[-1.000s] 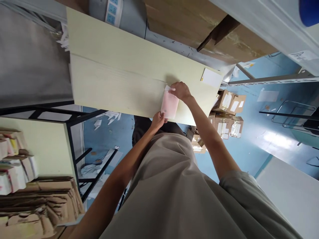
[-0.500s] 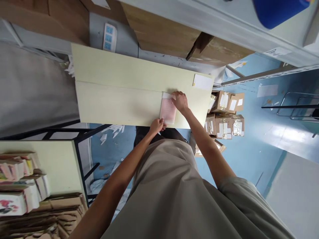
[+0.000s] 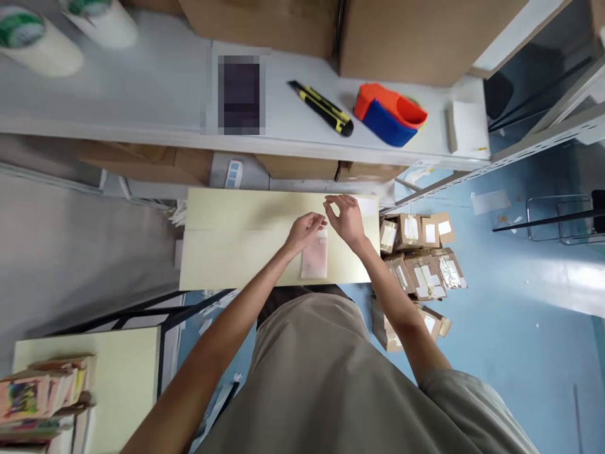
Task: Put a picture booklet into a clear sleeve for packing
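Observation:
A flat pink packet (image 3: 314,260) with a pale top end lies on the cream tabletop (image 3: 236,258), close to its front edge. Over the packet's upper end is my left hand (image 3: 305,232), its fingers pressed together; whatever they pinch is too small to make out. Just to the right, my right hand (image 3: 347,219) is raised above the table with thumb and forefinger curled into a ring, their tips nearly meeting. I cannot make out anything between them. A white sheet (image 3: 367,207) lies partly behind the right hand.
On the shelf ahead are a box cutter (image 3: 324,108), an orange-and-blue tape dispenser (image 3: 390,115) and tape rolls (image 3: 38,44). Taped cartons (image 3: 420,274) stand on the floor at right. Books (image 3: 47,391) are stacked on a side table at lower left.
Both hands have moved to the packet's far end; the left hand has left its near edge. The right hand has lifted off and curled its fingers. The view has tilted up, showing more shelf.

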A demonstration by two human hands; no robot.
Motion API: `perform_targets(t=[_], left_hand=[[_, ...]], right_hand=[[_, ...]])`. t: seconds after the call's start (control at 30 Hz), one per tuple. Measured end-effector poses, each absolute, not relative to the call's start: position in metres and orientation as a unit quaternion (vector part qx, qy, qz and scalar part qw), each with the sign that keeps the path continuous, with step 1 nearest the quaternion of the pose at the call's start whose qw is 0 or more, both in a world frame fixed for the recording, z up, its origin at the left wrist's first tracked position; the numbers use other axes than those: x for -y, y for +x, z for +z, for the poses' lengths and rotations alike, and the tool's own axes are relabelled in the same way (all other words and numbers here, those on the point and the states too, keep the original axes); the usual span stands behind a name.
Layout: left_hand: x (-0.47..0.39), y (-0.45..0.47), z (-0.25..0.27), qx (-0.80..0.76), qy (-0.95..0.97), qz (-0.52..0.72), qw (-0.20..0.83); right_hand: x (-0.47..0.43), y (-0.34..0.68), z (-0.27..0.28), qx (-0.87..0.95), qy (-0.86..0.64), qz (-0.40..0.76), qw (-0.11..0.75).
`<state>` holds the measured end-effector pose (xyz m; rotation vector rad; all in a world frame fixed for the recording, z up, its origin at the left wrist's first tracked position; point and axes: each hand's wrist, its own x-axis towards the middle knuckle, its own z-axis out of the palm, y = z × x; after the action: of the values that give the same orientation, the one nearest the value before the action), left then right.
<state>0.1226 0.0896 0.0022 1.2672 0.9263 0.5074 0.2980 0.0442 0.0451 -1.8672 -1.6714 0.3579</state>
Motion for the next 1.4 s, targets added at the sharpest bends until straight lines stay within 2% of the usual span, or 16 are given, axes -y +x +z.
perform_targets(t=[0.17,0.33,0.6,0.77,0.9,1.03,1.1,1.27,1.4], left_hand=[[-0.158,0.151,0.081,-0.356,0.607,0.338,0.625],[-0.203,0.163,0.135,-0.348,0.648,0.383,0.559],[-0.209,0.147,0.156,-0.378,0.643,0.388,0.541],[-0.209,0.139,0.153,-0.379,0.624,0.392,0.56],[-0.198,0.127,0.127,-0.381,0.609,0.378,0.584],[-0.16,0.094,0.059,-0.414,0.577,0.332,0.621],[-0.132,0.074,0.016,-0.473,0.555,0.266,0.631],[-0.058,0.04,-0.067,-0.603,0.532,-0.015,0.594],[-0.02,0.039,-0.1,-0.614,0.538,-0.064,0.574]], right_hand=[[-0.092,0.312,0.117,0.652,-0.661,0.054,0.369],[-0.163,0.333,0.152,0.666,-0.659,0.028,0.349],[-0.24,0.341,0.146,0.644,-0.729,0.013,0.229],[-0.241,0.338,0.127,0.633,-0.727,0.042,0.264],[-0.207,0.328,0.124,0.643,-0.703,0.053,0.297],[-0.132,0.303,0.117,0.651,-0.689,0.06,0.314],[-0.088,0.29,0.105,0.647,-0.693,0.077,0.308],[0.005,0.261,0.048,0.566,-0.743,0.19,0.302],[0.058,0.244,0.0,0.476,-0.796,0.273,0.254]])
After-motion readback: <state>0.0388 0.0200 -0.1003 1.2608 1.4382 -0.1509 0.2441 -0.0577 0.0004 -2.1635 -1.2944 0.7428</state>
